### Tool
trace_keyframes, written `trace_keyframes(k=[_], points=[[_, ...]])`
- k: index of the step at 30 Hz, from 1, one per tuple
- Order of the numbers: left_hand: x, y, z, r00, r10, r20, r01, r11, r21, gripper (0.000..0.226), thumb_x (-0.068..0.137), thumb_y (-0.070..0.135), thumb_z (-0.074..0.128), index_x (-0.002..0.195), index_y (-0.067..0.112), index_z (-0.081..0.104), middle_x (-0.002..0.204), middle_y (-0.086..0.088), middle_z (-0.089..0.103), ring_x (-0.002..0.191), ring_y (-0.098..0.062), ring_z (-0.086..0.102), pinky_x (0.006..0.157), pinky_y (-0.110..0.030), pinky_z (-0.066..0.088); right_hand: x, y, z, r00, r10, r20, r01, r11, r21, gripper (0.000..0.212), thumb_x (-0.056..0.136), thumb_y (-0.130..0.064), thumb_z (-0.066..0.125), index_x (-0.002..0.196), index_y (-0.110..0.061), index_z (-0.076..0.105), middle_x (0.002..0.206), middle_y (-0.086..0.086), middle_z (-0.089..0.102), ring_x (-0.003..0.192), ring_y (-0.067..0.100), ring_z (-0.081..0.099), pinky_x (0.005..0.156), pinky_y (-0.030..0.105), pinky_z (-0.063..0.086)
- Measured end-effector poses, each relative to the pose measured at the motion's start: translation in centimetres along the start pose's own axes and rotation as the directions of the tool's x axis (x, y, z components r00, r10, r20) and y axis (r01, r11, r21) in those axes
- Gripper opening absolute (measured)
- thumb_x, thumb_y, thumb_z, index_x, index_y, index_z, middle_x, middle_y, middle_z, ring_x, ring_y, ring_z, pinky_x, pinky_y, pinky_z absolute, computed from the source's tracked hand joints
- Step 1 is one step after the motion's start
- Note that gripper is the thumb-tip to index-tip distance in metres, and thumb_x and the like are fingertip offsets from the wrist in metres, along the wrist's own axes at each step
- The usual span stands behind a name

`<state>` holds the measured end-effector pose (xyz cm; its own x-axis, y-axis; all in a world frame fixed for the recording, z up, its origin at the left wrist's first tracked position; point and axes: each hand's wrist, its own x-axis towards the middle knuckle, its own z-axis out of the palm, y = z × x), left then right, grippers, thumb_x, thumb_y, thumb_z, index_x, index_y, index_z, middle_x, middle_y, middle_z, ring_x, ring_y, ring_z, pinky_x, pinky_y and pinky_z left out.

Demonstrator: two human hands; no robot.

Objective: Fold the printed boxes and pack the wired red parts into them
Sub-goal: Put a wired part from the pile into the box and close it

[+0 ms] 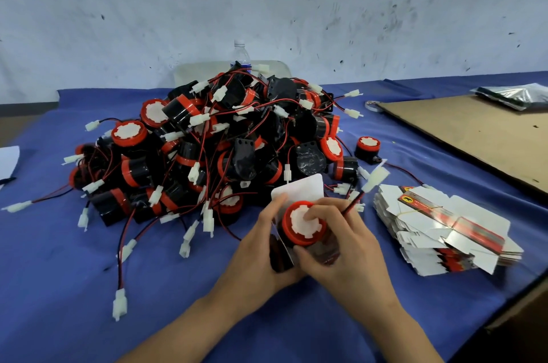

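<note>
My left hand point(261, 247) grips a small printed box point(280, 256) from the left; the box's white flap point(299, 189) stands up behind it. A red part point(302, 227) with a white face sits in the box's open top. My right hand point(344, 244) holds the box from the right, with a finger pressing on the part's white face. The part's red and black wire runs up past my right hand to a white plug point(375, 180). A big heap of wired red and black parts point(213, 143) lies behind my hands. Flat printed boxes point(444, 229) are stacked at the right.
A blue cloth point(74, 288) covers the table. A cardboard sheet point(474, 137) lies at the back right, with a shiny plastic bag point(516, 95) on its far end. A water bottle point(240, 55) stands behind the heap. White paper point(7, 161) and a pen lie at the left edge.
</note>
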<state>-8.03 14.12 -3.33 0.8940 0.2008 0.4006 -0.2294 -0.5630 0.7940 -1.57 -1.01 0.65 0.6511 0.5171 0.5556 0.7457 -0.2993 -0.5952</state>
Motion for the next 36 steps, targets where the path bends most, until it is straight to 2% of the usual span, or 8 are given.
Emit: trace_keyframes(k=[2,6,12,18,22,28,33,36], points=[[0.1,-0.1,0.0,0.999,-0.033,-0.003,0.033,0.999,0.023,0.087,0.071,0.048,0.077,0.132,0.068,0.018,0.131,0.025,0.050,0.116,0.002,0.053,0.092,-0.011,0.043,0.1,0.8,0.0,0.997,0.009,0.074,-0.005,0.998,-0.055,0.036,0.069,-0.031,0.076,0.100,-0.033,0.057,0.109,-0.023,0.050,0.097,-0.011,0.048,0.077,0.012,0.044],[0.2,0.3,-0.3,0.999,0.050,0.015,-0.052,0.985,0.162,0.053,0.077,0.053,0.068,0.123,0.052,0.043,0.120,0.021,0.048,0.112,-0.001,0.052,0.088,-0.010,0.041,0.3,1.7,0.1,0.982,0.024,0.187,-0.004,0.994,-0.108,0.024,0.078,-0.030,0.075,0.099,-0.025,0.065,0.113,-0.019,0.057,0.105,0.008,0.054,0.085,0.032,0.049],[0.2,0.3,-0.3,0.998,0.054,0.023,-0.058,0.979,0.194,0.050,0.080,0.046,0.072,0.124,0.035,0.052,0.118,0.018,0.049,0.110,-0.001,0.052,0.088,-0.010,0.041,-0.2,2.4,0.3,0.992,-0.109,0.067,0.123,0.961,-0.247,0.010,0.084,-0.025,0.068,0.091,-0.023,0.075,0.111,-0.008,0.063,0.093,0.023,0.056,0.076,0.039,0.050],[0.2,0.3,-0.5,0.998,0.054,0.009,-0.055,0.951,0.304,0.034,0.078,0.054,0.062,0.098,0.030,0.050,0.101,0.018,0.041,0.091,-0.003,0.050,0.072,-0.009,0.040,-0.1,2.0,-1.0,0.942,-0.016,-0.337,0.046,0.995,0.084,0.038,0.089,-0.017,0.059,0.118,-0.042,0.059,0.089,-0.018,0.060,0.079,0.005,0.064,0.071,0.013,0.048],[0.2,0.5,-0.2,0.997,0.060,0.047,-0.071,0.957,0.280,0.043,0.080,0.056,0.058,0.117,0.043,0.043,0.114,0.020,0.043,0.104,-0.002,0.052,0.083,-0.014,0.044,-0.1,1.8,-1.1,0.899,0.177,-0.402,-0.028,0.936,0.350,0.056,0.093,-0.012,0.058,0.132,-0.048,0.039,0.081,-0.008,0.061,0.060,0.015,0.064,0.061,0.021,0.051],[0.0,0.5,-0.2,0.996,0.077,0.045,-0.087,0.958,0.273,0.056,0.079,0.052,0.063,0.127,0.052,0.034,0.122,0.025,0.040,0.113,0.005,0.048,0.088,-0.011,0.043,-0.2,1.6,-0.7,0.919,0.119,-0.377,-0.010,0.960,0.279,0.035,0.086,-0.022,0.061,0.099,-0.051,0.048,0.076,-0.016,0.062,0.062,0.013,0.066,0.055,0.043,0.055],[0.2,0.4,-0.2,0.996,0.078,0.053,-0.090,0.958,0.273,0.056,0.078,0.057,0.058,0.127,0.054,0.032,0.124,0.027,0.039,0.116,0.006,0.045,0.089,-0.011,0.043,-0.1,1.9,-0.3,0.883,0.012,-0.470,0.084,0.979,0.183,0.035,0.085,-0.020,0.068,0.094,-0.048,0.048,0.086,-0.025,0.063,0.077,-0.002,0.065,0.071,0.010,0.050],[0.1,0.5,-0.2,0.995,0.088,0.053,-0.099,0.959,0.266,0.058,0.078,0.057,0.059,0.127,0.061,0.028,0.126,0.028,0.039,0.117,0.006,0.045,0.087,-0.009,0.042,0.0,2.3,0.1,0.883,-0.195,-0.427,0.167,0.981,-0.102,0.018,0.085,-0.012,0.069,0.090,-0.024,0.057,0.090,-0.020,0.057,0.078,0.000,0.054,0.073,0.005,0.040]])
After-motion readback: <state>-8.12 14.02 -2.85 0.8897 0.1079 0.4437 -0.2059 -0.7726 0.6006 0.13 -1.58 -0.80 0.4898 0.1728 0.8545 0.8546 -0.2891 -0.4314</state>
